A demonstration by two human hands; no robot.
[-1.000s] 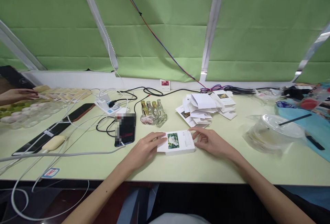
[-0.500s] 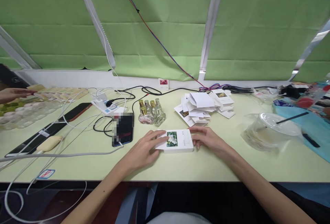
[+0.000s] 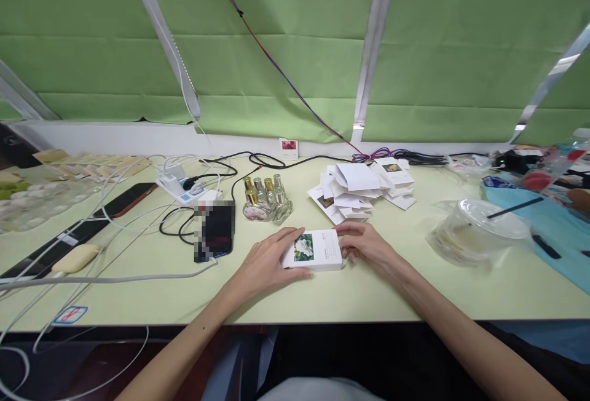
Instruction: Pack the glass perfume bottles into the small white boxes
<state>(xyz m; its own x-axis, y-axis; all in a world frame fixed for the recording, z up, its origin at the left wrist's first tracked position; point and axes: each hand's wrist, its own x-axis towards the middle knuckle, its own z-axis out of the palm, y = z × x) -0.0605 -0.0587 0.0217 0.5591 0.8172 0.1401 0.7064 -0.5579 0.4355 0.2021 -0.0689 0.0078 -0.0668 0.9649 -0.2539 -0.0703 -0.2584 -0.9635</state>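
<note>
A small white cardboard box [image 3: 326, 251] with a picture of a white flower lies on the table in front of me. My left hand [image 3: 276, 258] grips its left end, thumb along the near edge and fingers along the far edge. At the other end, the bent fingers of my right hand [image 3: 362, 244] hold the box, with the index finger on its far corner. What the right fingertips press on is partly hidden. Several small glass bottles [image 3: 267, 201] with gold and silver caps stand just behind the box. Further right is a loose pile of flat white boxes [image 3: 357, 178].
Left are a phone [image 3: 216, 229] on a cable, a white power strip [image 3: 177, 186], tangled cables and a cream oval object [image 3: 76, 258]. A lidded plastic cup [image 3: 483, 229] with a black straw stands right, beside blue sheeting [image 3: 553, 216]. A small card [image 3: 289, 148] leans at the back.
My left hand has shifted from fingers laid across the box top to gripping its left end by both edges. At the far left, another person's hand has left the view.
</note>
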